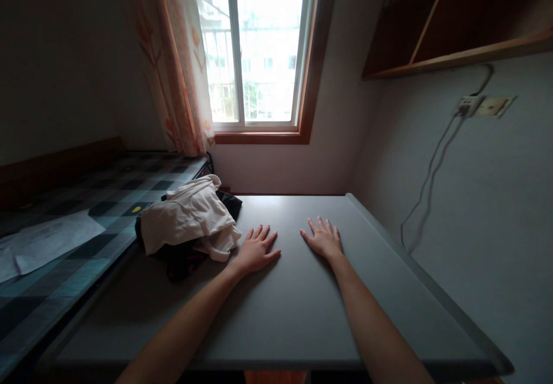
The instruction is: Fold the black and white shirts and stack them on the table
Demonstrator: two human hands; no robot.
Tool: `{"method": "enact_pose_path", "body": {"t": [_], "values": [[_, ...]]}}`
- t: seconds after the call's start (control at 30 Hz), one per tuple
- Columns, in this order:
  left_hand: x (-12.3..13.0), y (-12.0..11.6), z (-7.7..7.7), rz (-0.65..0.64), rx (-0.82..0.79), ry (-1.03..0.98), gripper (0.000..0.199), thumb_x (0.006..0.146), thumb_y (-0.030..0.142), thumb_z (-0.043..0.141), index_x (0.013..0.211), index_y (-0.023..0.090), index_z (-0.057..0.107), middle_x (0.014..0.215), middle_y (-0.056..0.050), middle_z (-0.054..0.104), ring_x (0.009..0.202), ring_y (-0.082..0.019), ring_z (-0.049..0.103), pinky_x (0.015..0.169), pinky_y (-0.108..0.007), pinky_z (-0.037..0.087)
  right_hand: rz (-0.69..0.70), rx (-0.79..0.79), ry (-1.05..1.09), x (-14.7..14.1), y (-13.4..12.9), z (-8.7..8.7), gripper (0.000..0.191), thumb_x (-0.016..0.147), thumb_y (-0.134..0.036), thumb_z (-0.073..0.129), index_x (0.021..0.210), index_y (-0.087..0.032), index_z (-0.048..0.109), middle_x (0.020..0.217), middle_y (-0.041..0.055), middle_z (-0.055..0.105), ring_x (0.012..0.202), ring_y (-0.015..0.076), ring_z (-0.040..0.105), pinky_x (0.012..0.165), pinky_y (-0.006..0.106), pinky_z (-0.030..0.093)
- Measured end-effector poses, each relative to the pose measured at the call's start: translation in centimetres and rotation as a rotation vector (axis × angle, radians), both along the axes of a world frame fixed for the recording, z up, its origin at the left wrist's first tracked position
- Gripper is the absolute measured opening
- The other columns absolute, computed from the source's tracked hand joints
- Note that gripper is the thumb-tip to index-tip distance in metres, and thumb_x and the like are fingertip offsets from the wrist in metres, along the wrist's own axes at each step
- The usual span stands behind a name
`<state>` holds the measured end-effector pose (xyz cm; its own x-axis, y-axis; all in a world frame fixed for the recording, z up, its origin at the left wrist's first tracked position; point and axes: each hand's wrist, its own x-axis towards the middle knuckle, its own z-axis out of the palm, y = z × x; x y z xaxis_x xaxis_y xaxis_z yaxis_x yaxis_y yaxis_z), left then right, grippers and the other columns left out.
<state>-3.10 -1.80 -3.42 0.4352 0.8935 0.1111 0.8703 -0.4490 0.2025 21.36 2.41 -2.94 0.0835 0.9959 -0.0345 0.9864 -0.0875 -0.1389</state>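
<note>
My left hand (pixel 258 250) lies flat on the grey table (pixel 294 315), palm down, its fingers spread and nothing in them. Close by on its left is a heap of clothes, with a white garment (pixel 190 211) on top and dark cloth (pixel 185 263) showing underneath. How many pieces are in the heap I cannot tell. To the right, my right hand (pixel 322 239) also rests palm down on the tabletop, fingers apart, holding nothing. A gap of bare tabletop separates the two hands.
A bed with a checked cover (pixel 103 182) runs along the left, bearing white paper (pixel 56 240). Ahead are a window (pixel 268 50) and a flowered curtain (pixel 185 84). On the right wall, a cable (pixel 427 177) hangs from a socket (pixel 469 106) below a wooden shelf (pixel 458 56).
</note>
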Motion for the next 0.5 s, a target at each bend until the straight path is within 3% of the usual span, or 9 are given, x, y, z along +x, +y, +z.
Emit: {"method": "enact_pose_path", "body": {"t": [0.27, 0.33, 0.43, 0.5], "values": [[0.0, -0.1, 0.0, -0.004, 0.016, -0.02, 0.066, 0.091, 0.062, 0.038, 0.147, 0.027, 0.04, 0.157, -0.009, 0.03, 0.146, -0.031, 0.02, 0.118, -0.05, 0.017, 0.017, 0.043, 0.031, 0.2, -0.2, 0.1, 0.07, 0.091, -0.064, 0.035, 0.151, -0.027, 0.035, 0.16, 0.0091, 0.023, 0.146, 0.0329, 0.017, 0.115, 0.051, 0.013], [0.0, 0.0, 0.0, -0.006, 0.019, -0.029, 0.065, 0.091, 0.062, 0.04, 0.146, 0.027, 0.041, 0.157, -0.009, 0.031, 0.146, -0.031, 0.022, 0.118, -0.051, 0.018, 0.023, 0.094, 0.071, 0.4, -0.2, 0.4, 0.06, 0.093, -0.057, 0.038, 0.143, -0.025, 0.048, 0.153, 0.0096, 0.038, 0.141, 0.031, 0.032, 0.112, 0.046, 0.023], [-0.1, 0.0, 0.0, -0.003, 0.046, -0.062, 0.058, 0.091, 0.056, 0.045, 0.14, 0.025, 0.049, 0.153, -0.009, 0.039, 0.143, -0.03, 0.029, 0.118, -0.05, 0.02, -0.054, 0.187, 0.189, 0.5, -0.2, 1.2, 0.047, 0.095, -0.045, 0.035, 0.119, -0.022, 0.069, 0.122, 0.0102, 0.067, 0.113, 0.0262, 0.059, 0.095, 0.036, 0.042], [-0.1, 0.1, -0.1, -0.001, 0.072, -0.108, 0.05, 0.091, 0.049, 0.048, 0.133, 0.023, 0.056, 0.147, -0.009, 0.047, 0.14, -0.028, 0.036, 0.118, -0.047, 0.024, -0.094, 0.274, 0.248, 0.3, -0.2, 1.6, 0.048, 0.096, -0.044, 0.033, 0.104, -0.021, 0.074, 0.107, 0.01, 0.072, 0.101, 0.0255, 0.063, 0.086, 0.034, 0.045]]}}
